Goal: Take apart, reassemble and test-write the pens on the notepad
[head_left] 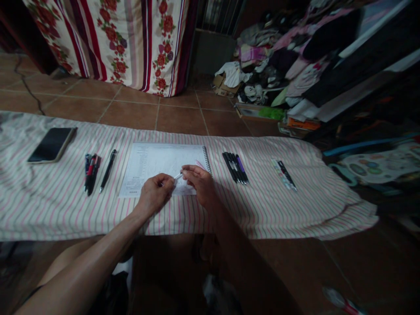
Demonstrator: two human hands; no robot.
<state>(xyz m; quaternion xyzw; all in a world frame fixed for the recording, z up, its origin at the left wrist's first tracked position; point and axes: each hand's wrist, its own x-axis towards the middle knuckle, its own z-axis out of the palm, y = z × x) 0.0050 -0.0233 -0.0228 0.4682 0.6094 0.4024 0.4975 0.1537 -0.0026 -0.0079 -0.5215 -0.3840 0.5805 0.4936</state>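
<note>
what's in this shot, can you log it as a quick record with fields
left hand: pinching one end of a slim white pen
right hand: gripping the pen's other end
under hands: spiral-bound printed sheets
left of sheets: a pen group, a single black pen, a smartphone
right of sheets: a row of dark pens, a packaged pen
surface: striped cloth on a tiled floor
background: floral striped fabric, piled clothes
</note>
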